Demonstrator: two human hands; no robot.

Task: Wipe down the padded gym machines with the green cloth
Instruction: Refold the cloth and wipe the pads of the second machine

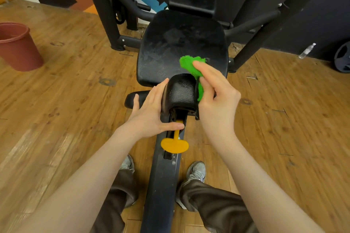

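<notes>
The right grip (216, 92) pinches the green cloth (191, 66) between thumb and curled fingers, the index finger stretched over it, and holds it against the right side of a small black padded roller (181, 91). The left grip (151, 108) lies flat with straight fingers on the pad's left side, its thumb below near the yellow adjustment handle (174, 144). Just beyond both grips sits the black seat pad (180, 43). Far left of the left grip, a reddish-brown bucket (17, 47) stands on the wooden floor (75, 81); its contents cannot be told.
</notes>
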